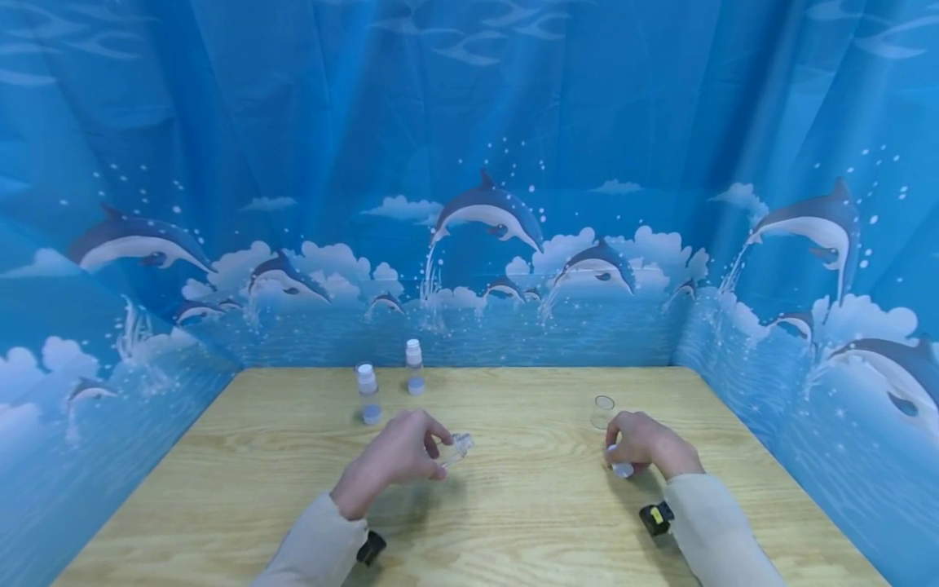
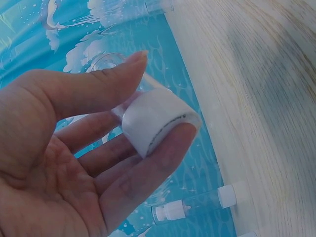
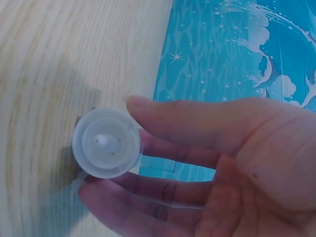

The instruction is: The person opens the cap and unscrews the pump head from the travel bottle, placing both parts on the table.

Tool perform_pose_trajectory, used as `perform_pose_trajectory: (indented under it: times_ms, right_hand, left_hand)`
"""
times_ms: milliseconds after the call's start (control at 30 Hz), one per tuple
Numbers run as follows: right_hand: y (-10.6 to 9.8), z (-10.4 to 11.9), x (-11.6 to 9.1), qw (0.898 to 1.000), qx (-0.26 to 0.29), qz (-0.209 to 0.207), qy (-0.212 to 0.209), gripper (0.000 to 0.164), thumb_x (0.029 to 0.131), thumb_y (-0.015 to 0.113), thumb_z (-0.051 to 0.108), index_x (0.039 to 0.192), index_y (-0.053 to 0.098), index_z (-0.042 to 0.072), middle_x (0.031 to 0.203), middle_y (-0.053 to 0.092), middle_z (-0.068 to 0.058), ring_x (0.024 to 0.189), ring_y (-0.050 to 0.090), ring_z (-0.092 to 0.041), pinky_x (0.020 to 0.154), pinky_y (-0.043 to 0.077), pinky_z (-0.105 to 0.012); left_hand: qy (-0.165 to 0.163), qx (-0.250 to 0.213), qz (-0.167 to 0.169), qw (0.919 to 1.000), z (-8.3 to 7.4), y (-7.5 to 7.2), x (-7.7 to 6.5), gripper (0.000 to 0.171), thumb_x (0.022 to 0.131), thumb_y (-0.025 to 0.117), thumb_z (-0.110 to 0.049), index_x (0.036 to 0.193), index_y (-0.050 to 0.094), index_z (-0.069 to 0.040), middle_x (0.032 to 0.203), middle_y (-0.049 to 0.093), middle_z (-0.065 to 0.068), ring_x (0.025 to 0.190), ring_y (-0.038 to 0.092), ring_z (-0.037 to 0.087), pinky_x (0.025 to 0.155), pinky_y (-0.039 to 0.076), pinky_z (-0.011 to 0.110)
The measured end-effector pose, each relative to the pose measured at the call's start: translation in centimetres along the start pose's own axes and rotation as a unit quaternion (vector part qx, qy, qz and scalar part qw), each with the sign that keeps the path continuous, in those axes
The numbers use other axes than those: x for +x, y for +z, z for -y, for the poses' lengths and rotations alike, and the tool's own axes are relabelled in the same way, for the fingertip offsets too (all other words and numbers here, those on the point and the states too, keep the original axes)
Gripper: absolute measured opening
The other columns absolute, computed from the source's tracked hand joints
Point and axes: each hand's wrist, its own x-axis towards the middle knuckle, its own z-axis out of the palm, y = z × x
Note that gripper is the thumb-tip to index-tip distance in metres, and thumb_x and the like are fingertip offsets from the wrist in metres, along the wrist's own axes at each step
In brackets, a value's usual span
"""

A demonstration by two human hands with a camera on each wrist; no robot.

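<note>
My left hand [image 1: 402, 450] pinches a small clear bottle [image 1: 460, 447] in the air over the table. In the left wrist view the bottle's white base [image 2: 158, 116] sits between thumb and fingers, and its clear body points away. Farther right, my right hand [image 1: 651, 444] holds a white pump top [image 3: 106, 143] low over the table. The right wrist view looks straight into its round underside, with thumb and fingers at opposite edges. Just beyond the right hand stands a clear cap [image 1: 603, 412], like a small open cup.
Two clear bottles with white tops and bases stand at the back left, one nearer [image 1: 369, 395] and one farther [image 1: 414, 368]. The wooden table [image 1: 528, 522] meets a blue dolphin-print curtain [image 1: 469, 122] at its back and sides.
</note>
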Motion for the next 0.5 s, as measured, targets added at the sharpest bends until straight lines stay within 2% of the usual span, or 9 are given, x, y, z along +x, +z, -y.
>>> perform_pose_trajectory:
  times_ms: [500]
  right_hand:
    - [-0.08, 0.11, -0.21, 1.000, -0.010, -0.004, -0.001, 0.013, 0.090, 0.075, 0.014, 0.099, 0.069, 0.006, 0.090, 0.065, -0.010, 0.070, 0.064, -0.020, 0.062, 0.058, -0.032]
  left_hand:
    - [-0.002, 0.002, -0.009, 1.0000, 0.04, 0.21, -0.06, 0.041, 0.073, 0.089, -0.003, 0.112, 0.078, -0.008, 0.100, 0.078, 0.012, 0.083, 0.070, 0.016, 0.071, 0.061, 0.035]
